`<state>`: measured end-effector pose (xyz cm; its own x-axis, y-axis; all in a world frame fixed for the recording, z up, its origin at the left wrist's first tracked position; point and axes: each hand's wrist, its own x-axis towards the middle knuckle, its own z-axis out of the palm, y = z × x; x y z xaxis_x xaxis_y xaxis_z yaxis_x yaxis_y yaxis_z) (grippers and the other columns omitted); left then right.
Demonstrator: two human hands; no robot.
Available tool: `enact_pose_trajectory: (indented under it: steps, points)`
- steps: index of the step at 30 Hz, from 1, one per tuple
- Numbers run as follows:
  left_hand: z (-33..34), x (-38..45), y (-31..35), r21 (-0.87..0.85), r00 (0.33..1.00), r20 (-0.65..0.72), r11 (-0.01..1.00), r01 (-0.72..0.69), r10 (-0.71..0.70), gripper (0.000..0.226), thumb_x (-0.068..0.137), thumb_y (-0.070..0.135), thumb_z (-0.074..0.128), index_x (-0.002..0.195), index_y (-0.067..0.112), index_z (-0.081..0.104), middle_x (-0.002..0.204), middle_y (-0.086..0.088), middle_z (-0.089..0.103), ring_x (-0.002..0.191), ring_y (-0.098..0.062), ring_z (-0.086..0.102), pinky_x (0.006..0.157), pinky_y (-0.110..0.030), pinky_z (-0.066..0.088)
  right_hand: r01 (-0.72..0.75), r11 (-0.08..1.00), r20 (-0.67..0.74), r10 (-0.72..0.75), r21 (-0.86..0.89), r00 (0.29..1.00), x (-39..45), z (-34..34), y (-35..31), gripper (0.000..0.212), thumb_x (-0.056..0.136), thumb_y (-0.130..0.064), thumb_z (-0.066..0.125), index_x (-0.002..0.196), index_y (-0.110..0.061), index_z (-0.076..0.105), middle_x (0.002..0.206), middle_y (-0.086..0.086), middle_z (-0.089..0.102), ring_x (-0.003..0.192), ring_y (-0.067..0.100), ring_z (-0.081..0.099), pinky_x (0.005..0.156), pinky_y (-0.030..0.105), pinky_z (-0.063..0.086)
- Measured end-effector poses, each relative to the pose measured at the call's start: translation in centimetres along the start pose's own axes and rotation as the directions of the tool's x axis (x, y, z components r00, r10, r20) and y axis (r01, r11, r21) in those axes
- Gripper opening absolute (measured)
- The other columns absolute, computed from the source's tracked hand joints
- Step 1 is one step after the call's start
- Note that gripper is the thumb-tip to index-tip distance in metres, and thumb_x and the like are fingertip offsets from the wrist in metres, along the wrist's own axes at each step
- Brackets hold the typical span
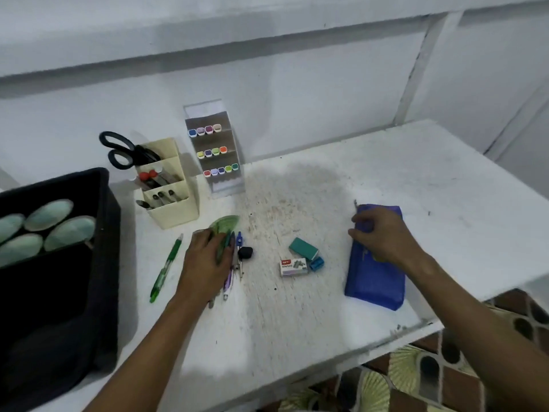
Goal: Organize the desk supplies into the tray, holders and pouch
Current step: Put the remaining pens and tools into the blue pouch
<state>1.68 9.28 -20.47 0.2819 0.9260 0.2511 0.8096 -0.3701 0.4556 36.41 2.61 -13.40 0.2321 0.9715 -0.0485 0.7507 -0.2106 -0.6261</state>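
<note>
Nearest, the left hand (205,263) is pressed flat on pens (227,288) lying near-to-far; the right hand (383,236) pinches the pouch (375,281), well right.

A home study corner, by the look of it: a worn white desk (297,307) set against a plain white wall (297,99). Behind the desk's far edge stand a cream pen holder (172,203) and a clear marker rack (217,153). Below its near edge lies patterned tile flooring (416,376), a domestic sort.

bare forearms, no sleeves, L hand (205,263), R hand (383,236)
</note>
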Motion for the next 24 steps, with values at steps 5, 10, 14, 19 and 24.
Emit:
enact_pose_trajectory:
  steps: [5, 10, 14, 19, 24]
  points:
    - [0.4, -0.5, 0.4, 0.022, 0.998, -0.051, 0.999, -0.046, 0.047, 0.038, 0.094, 0.031, 0.039, 0.107, 0.006, 0.065, 0.097, -0.011, 0.061, 0.098, -0.031, 0.05, 0.085, -0.042, 0.045, -0.016, 0.999, -0.072, 0.013, -0.041, 0.997, -2.5, -0.6, 1.3, 0.03, 0.08, -0.027, 0.072, 0.103, -0.007, 0.067, 0.098, 0.004, 0.066, 0.082, 0.01, 0.054, 0.075, 0.021, 0.04]
    - [0.5, -0.4, 0.5, 0.045, 0.998, -0.041, 0.998, -0.042, 0.044, 0.036, 0.094, 0.03, 0.039, 0.106, 0.007, 0.065, 0.096, -0.011, 0.061, 0.098, -0.032, 0.049, 0.085, -0.044, 0.045, -0.061, 0.992, -0.103, 0.05, -0.112, 0.993, -3.1, 1.1, 1.6, 0.039, 0.075, -0.046, 0.071, 0.086, -0.01, 0.063, 0.083, 0.004, 0.062, 0.075, 0.017, 0.054, 0.063, 0.027, 0.039]
    - [0.4, -0.6, 0.6, 0.046, 0.997, -0.039, 0.997, -0.058, 0.06, 0.035, 0.094, 0.031, 0.038, 0.103, 0.009, 0.064, 0.093, -0.009, 0.06, 0.096, -0.031, 0.049, 0.083, -0.044, 0.044, -0.088, 0.979, -0.108, 0.069, -0.184, 0.992, -3.5, 2.5, 1.7, 0.044, 0.071, -0.051, 0.071, 0.077, -0.009, 0.058, 0.08, 0.006, 0.054, 0.078, 0.019, 0.049, 0.066, 0.028, 0.034]
    - [0.1, -0.7, 0.8, 0.033, 0.999, -0.041, 0.999, -0.029, 0.031, 0.036, 0.093, 0.031, 0.039, 0.102, 0.009, 0.065, 0.092, -0.007, 0.059, 0.098, -0.029, 0.049, 0.083, -0.043, 0.046, -0.153, 0.984, -0.121, 0.142, -0.09, 0.982, -3.3, 2.7, 0.2, 0.034, 0.075, -0.03, 0.071, 0.07, 0.002, 0.06, 0.075, 0.013, 0.059, 0.069, 0.022, 0.054, 0.052, 0.028, 0.037]
    - [-0.1, -1.0, 0.9, -0.012, 0.999, -0.044, 1.0, 0.0, 0.0, 0.042, 0.093, 0.033, 0.039, 0.114, 0.007, 0.065, 0.105, -0.009, 0.063, 0.107, -0.029, 0.049, 0.091, -0.045, 0.046, -0.129, 0.991, -0.18, 0.121, -0.032, 0.976, -3.0, 3.0, -2.0, 0.033, 0.081, -0.019, 0.066, 0.093, 0.011, 0.065, 0.093, 0.026, 0.067, 0.087, 0.034, 0.061, 0.077, 0.042, 0.049]
